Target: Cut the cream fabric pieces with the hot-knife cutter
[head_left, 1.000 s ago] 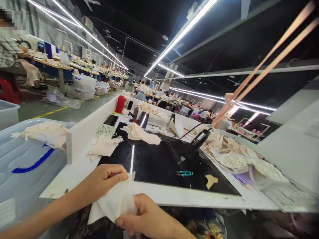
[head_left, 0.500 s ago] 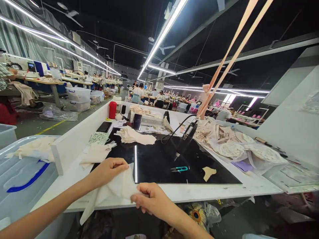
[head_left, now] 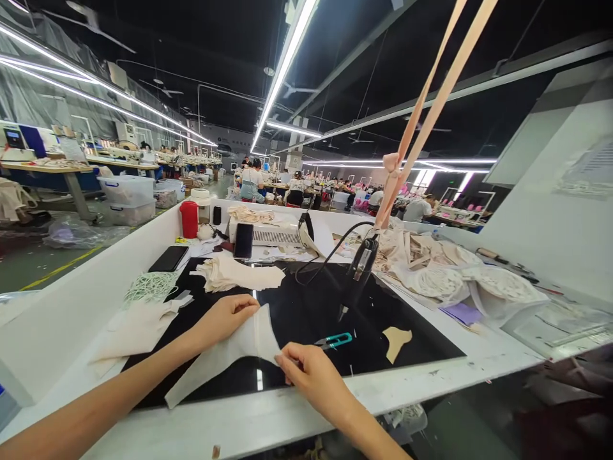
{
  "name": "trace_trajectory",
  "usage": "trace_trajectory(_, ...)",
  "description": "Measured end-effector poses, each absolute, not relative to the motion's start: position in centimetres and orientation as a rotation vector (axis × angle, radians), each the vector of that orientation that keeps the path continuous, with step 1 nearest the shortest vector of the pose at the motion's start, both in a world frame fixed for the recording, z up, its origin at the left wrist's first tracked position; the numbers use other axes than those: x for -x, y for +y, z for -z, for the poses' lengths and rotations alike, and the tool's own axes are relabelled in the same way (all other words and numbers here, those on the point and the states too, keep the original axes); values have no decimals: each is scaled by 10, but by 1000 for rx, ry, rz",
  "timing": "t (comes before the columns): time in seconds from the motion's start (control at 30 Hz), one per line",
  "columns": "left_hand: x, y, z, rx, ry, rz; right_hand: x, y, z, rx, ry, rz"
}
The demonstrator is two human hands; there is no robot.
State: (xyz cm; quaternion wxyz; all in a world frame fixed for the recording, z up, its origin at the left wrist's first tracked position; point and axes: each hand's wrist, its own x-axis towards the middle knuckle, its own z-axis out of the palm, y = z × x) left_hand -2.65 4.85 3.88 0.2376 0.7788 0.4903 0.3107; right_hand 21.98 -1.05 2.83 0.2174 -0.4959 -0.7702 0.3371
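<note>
The left forearm [head_left: 115, 397] is bare and slender, tapering to the wrist [head_left: 192, 342]; the right forearm [head_left: 366, 425] (cut off by the lower edge) is bare too. The left hand [head_left: 232, 314] and right hand [head_left: 313, 375] are bare, with slim, rounded fingers [head_left: 292, 354].

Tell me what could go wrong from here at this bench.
The thin white fabric piece, pinched by the left hand and right hand with one end loose, could crease or slip.

The teal-handled metal thread snips lie close to the right hand, blades toward it, and might nick a finger.

The black cylindrical tool is slung from a peach fabric strap; a bump might swing its metal tip.
</note>
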Motion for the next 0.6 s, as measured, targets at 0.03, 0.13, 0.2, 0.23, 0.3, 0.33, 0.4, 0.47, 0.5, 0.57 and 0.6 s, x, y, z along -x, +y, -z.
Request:
trace_trajectory(0.03,22,51,-38,-2160,1372,-868,-223,-8,-28,1413,-2158,-870)
trace_trajectory(0.13,11,50,-32,-2270,1386,-852,-229,-3,-23,1520,-2219,-742)
trace_trajectory(0.2,4,44,-26,-2369,1318,-783,-235,-3,-20,1552,-2260,-724)
trace_trajectory(0.23,1,40,-22,-2417,1277,-742,-239,-4,-19,1552,-2273,-729)
trace_trajectory(0.3,-5,32,-14,-2490,1209,-670,-252,-7,-19,1521,-2251,-734)
trace_trajectory(0.33,-7,29,-10,-2524,1187,-642,-261,-8,-20,1497,-2199,-718)
trace_trajectory(0.4,-10,23,-4,-2631,1159,-586,-283,-8,-22,1451,-1997,-617)
trace_trajectory(0.47,-11,19,0,-2778,1137,-535,-305,-2,-26,1442,-1702,-448)
trace_trajectory(0.5,-11,18,2,-2849,1125,-512,-315,4,-29,1411,-1546,-372)
trace_trajectory(0.57,-11,16,4,-2932,1110,-494,-328,20,-35,1284,-1316,-309)
trace_trajectory(0.6,-10,15,5,-2951,1111,-498,-331,30,-39,1225,-1262,-320)
